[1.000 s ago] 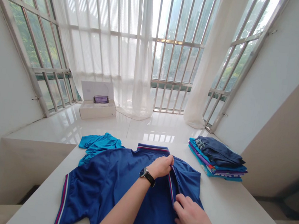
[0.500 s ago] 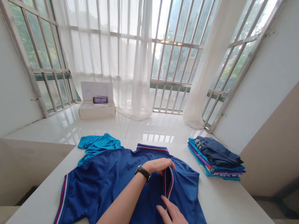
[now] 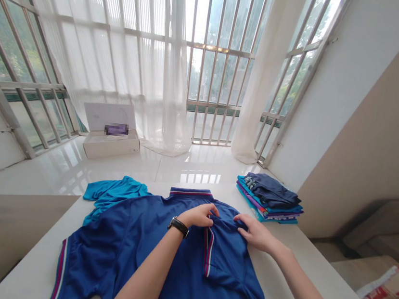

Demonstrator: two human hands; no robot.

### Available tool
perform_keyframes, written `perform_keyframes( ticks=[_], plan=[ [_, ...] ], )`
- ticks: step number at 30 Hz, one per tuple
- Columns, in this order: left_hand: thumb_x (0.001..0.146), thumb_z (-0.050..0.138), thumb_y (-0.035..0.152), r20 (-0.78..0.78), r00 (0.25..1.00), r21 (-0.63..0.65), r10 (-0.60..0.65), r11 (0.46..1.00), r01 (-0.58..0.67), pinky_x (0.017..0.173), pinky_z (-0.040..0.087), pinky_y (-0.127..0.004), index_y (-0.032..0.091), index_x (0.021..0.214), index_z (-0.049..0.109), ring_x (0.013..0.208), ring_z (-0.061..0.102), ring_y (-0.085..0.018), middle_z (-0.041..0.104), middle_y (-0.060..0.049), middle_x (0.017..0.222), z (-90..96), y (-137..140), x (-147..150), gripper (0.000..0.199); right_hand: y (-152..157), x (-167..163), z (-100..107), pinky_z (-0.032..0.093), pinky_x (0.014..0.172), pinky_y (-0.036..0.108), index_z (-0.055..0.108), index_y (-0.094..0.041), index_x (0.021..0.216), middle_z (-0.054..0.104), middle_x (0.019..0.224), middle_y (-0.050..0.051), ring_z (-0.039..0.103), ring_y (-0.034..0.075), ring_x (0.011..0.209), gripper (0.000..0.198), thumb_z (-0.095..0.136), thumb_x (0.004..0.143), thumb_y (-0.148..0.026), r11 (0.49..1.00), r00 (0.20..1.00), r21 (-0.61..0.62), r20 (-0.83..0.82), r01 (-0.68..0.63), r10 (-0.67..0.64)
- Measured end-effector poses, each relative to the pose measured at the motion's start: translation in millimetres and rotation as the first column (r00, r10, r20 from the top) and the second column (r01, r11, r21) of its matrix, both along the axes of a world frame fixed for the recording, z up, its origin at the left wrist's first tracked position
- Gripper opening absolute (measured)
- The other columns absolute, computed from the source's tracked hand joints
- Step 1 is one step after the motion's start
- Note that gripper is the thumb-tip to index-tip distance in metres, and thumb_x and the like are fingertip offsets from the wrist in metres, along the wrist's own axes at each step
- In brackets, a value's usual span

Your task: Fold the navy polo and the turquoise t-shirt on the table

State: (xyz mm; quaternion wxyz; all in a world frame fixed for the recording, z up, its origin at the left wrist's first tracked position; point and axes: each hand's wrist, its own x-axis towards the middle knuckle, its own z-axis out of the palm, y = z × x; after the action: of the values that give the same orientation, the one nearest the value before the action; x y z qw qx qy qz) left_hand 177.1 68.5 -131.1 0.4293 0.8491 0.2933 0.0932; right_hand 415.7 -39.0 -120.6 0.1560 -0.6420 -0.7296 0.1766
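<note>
1. I see a royal-blue polo shirt (image 3: 138,229), lower centre, with red-and-white striped trim (image 3: 60,268).
2. Left of centre, I get a plain turquoise garment (image 3: 116,192).
3. Clothes stack (image 3: 274,191), right: navy, turquoise, purple.

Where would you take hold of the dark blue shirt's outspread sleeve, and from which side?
Probably by its striped cuff, pinched from the left side: the outspread sleeve reaches outward with the cuff outermost, while the opposite sleeve is folded in over the shirt.
</note>
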Motion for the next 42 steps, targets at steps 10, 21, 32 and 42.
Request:
perform_keyframes(
  ticks=[10,21,32,42],
  plan=[
    [0.071,0.059,0.011,-0.037,0.999,-0.051,0.02,0.998,-0.022,0.067,0.051,-0.024,0.017,0.116,0.063,0.078,0.063,-0.015,0.065,-0.005,0.105,1.3,8,-13,0.045,51,35,13,0.048,0.074,0.032,0.072,-0.019,0.084,0.073,0.09,0.009,0.065,0.026,0.086,0.023,0.063,0.065,-0.028,0.972,0.992,-0.228,0.096,-0.053,0.076],
    [0.07,0.058,0.011,-0.193,0.978,0.074,0.074,0.995,-0.06,0.086,0.053,-0.03,0.017,0.107,0.069,0.093,0.067,-0.021,0.071,-0.005,0.102,17.5,19,-38,0.038,95,6,15,0.046,0.075,0.029,0.069,-0.022,0.08,0.072,0.088,0.006,0.064,0.022,0.085,0.032,0.06,0.082,-0.053,0.998,0.987,-0.045,0.153,-0.034,0.04],
    [0.075,0.063,0.016,-0.346,0.91,0.299,0.229,0.946,-0.124,0.088,0.052,-0.035,0.018,0.113,0.065,0.103,0.064,-0.028,0.068,-0.01,0.111,39.3,8,-54,0.038,47,-76,-12,0.043,0.099,0.04,0.058,-0.015,0.127,0.056,0.133,0.017,0.054,0.029,0.119,0.039,0.042,0.095,-0.032,0.969,0.942,0.231,0.298,0.084,-0.153],
    [0.094,0.043,0.042,-0.329,0.842,0.469,0.427,0.848,-0.247,0.112,0.021,-0.064,0.017,0.144,0.045,0.142,0.029,-0.041,0.037,-0.019,0.154,1.7,-26,-97,0.055,28,-132,-57,0.021,0.116,0.055,0.04,-0.018,0.151,0.036,0.158,0.013,0.026,0.041,0.145,0.077,0.036,0.091,-0.067,0.967,0.911,0.134,0.329,0.215,-0.248]
  ],
)
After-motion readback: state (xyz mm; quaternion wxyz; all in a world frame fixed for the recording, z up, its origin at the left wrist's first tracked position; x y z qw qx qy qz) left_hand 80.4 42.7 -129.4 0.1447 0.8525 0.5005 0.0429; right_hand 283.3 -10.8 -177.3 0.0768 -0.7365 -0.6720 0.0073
